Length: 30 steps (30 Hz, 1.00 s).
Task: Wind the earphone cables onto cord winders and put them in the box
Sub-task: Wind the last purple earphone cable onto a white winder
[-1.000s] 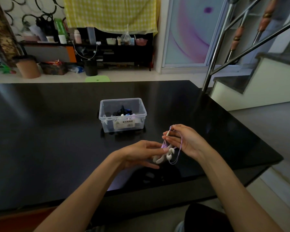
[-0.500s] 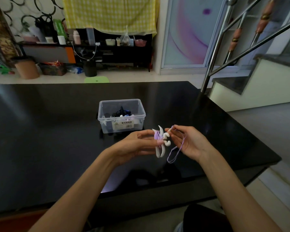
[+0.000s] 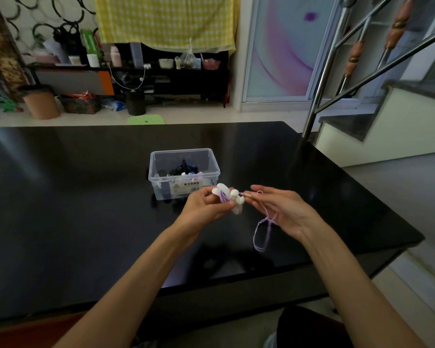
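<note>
The left hand pinches the white plastic cord winder, half wound with thin lilac earphone cable, at 6 o'clock of the clear plastic box over the glossy black table, while the right hand pinches the plug end lightly with its other fingers relaxed, so I think the hanging loop can tangle or slip off if this grip loosens.

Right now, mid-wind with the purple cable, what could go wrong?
1. A loose loop of purple cable hangs below the right hand; it may tangle or snag the table edge.
2. The left hand only pinches the white winder; a tug could unwind the turns.
3. The box already holds items; a bulky wind may sit poorly.
</note>
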Motion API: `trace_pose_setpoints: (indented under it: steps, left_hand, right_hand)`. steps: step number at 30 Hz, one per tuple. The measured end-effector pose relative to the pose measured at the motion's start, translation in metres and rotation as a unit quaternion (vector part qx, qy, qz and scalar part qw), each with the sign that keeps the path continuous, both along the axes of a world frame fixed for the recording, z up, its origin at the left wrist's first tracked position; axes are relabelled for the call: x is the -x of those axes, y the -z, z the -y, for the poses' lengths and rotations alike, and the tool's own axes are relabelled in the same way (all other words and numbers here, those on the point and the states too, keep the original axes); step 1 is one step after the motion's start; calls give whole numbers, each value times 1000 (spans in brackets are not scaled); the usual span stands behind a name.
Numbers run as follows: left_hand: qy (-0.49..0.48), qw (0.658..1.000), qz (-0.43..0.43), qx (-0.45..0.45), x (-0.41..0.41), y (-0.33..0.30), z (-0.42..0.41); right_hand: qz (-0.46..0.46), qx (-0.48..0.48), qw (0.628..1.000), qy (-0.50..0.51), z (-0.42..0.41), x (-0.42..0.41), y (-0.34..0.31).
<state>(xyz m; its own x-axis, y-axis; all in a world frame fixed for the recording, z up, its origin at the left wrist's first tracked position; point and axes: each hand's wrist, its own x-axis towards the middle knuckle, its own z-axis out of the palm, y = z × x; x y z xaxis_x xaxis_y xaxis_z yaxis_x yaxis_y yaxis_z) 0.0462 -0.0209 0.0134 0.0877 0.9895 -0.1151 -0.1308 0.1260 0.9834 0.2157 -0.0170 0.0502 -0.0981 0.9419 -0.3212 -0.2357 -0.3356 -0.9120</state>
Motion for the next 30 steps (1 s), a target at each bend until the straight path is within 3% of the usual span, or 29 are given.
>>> trace_pose_setpoints:
  steps: [2, 4, 11, 15, 19, 24, 30]
  left_hand:
    - [-12, 997, -61, -37, -4, 5, 0]
    - [-33, 994, -87, -63, -8, 8, -1]
    - [-99, 988, -81, -88, -7, 14, -1]
    - [-129, 988, -31, -80, -15, 15, 1]
    - [-143, 989, 28, -29, -17, 16, -4]
    - [-93, 994, 54, 14, -16, 12, -7]
    - [-2, 993, 117, 29, -6, -7, -5]
  right_hand:
    - [143, -56, 988, 22, 3, 2, -2]
    - [218, -90, 971, 41, 5, 5, -3]
    - [214, -130, 964, 84, 8, 22, 11]
    - [292, -209, 926, 114, 10, 32, 21]
    - [258, -284, 907, 171, 13, 44, 29]
    - [267, -351, 876, 196, 11, 51, 30]
    - [307, -409, 850, 126, 5, 34, 19]
